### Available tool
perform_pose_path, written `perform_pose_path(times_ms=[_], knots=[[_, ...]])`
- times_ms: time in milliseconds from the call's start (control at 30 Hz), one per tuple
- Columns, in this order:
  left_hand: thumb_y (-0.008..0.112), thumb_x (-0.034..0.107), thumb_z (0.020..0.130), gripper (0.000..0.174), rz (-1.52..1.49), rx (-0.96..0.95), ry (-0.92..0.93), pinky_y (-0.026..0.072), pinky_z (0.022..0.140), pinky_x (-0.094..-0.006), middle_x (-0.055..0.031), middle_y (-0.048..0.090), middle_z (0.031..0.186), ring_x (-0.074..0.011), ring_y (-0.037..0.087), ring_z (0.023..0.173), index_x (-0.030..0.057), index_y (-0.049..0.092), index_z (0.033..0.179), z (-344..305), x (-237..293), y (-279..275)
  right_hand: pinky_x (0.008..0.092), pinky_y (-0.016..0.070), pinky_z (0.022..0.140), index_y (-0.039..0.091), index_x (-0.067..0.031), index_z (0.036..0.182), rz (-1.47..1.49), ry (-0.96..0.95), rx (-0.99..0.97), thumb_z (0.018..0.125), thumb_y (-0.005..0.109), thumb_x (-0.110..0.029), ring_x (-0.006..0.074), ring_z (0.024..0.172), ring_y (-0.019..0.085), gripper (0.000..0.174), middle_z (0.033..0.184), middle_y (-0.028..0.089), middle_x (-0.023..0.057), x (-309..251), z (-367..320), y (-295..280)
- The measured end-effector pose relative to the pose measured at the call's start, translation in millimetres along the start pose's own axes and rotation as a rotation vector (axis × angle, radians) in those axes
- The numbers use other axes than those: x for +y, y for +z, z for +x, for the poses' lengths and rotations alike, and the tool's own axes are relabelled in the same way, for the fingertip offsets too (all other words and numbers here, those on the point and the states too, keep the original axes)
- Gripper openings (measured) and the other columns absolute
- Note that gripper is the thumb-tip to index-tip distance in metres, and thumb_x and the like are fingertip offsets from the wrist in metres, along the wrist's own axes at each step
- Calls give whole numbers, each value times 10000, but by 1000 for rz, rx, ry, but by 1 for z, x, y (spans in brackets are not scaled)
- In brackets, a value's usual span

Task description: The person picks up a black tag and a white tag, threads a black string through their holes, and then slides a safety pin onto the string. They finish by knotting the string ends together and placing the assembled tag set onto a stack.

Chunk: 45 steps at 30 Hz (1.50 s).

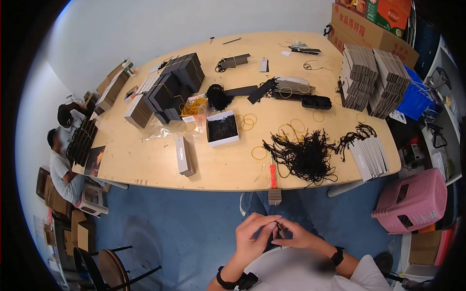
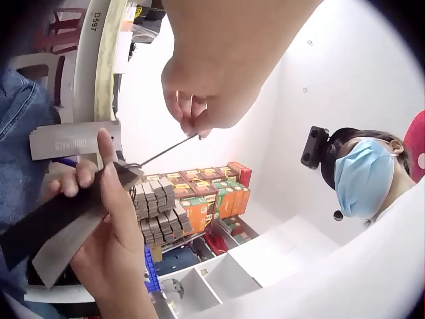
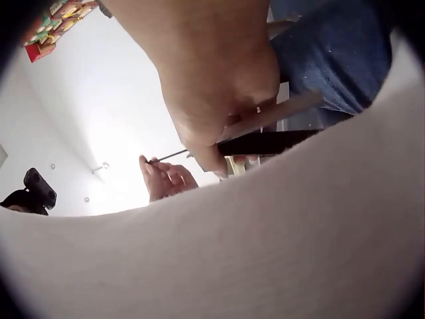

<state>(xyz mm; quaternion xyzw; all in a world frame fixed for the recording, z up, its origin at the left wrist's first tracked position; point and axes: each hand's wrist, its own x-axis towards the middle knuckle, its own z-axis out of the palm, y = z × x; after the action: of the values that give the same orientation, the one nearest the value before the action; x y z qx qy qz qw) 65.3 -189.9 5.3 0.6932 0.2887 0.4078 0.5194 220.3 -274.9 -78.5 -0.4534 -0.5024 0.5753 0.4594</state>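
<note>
The left hand (image 1: 251,238) pinches one end of a thin black cord (image 2: 167,151), which runs taut to the right hand (image 1: 298,236). That right hand grips a black strip (image 2: 50,216) and a grey strip (image 2: 70,249) — splayed apart at the far end, the cord meeting them by its fingers; whether they are one folded card, I cannot tell. Both hands work above the lap, off the near edge of the bench (image 1: 145,167). On it sit a heap of black cords (image 1: 310,157), a row of grey cards (image 1: 371,160) just beside, and a red-handled tool (image 1: 273,175).
</note>
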Motion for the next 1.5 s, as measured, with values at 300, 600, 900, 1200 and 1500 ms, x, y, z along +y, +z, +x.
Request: perform_pose_path(times_ms=[300, 600, 900, 1200, 1500], knots=[[631, 12, 882, 90, -286, 417, -195, 407, 699, -201, 5, 612, 816, -61, 531, 754, 15, 663, 966, 13, -30, -30, 276, 477, 763, 562, -19, 1186, -357, -10, 129, 817, 752, -200, 160, 867, 605, 452, 1030, 650, 113, -16, -4, -18], [630, 43, 890, 95, -319, 408, -281, 428, 755, -224, 1, 621, 833, -82, 559, 794, 21, 656, 979, 11, -44, -34, 281, 472, 717, 614, -49, 1190, -365, -95, 220, 766, 784, -214, 191, 787, 595, 486, 914, 641, 94, -21, -4, -28], [611, 11, 890, 117, -365, 568, -196, 443, 767, -229, -2, 617, 863, -84, 565, 809, 23, 644, 1002, 3, -46, -30, 292, 448, 646, 643, -154, 1223, -413, 5, 247, 699, 821, -191, 190, 684, 547, 554, 789, 606, 75, -20, -3, -33], [597, 12, 898, 116, -436, 660, -196, 445, 776, -225, 5, 614, 855, -79, 556, 786, 29, 639, 1005, 2, -57, -37, 308, 486, 668, 657, -65, 1116, -609, -119, 435, 729, 799, -175, 225, 744, 619, 427, 861, 642, 101, -39, -13, -33], [624, 38, 894, 112, -470, 446, -331, 454, 778, -239, -28, 628, 862, -104, 584, 809, 11, 645, 1001, -4, -61, -24, 252, 505, 587, 644, 0, 1061, -568, -114, 369, 812, 702, -38, 160, 700, 662, 259, 869, 686, 101, -56, -36, -76]])
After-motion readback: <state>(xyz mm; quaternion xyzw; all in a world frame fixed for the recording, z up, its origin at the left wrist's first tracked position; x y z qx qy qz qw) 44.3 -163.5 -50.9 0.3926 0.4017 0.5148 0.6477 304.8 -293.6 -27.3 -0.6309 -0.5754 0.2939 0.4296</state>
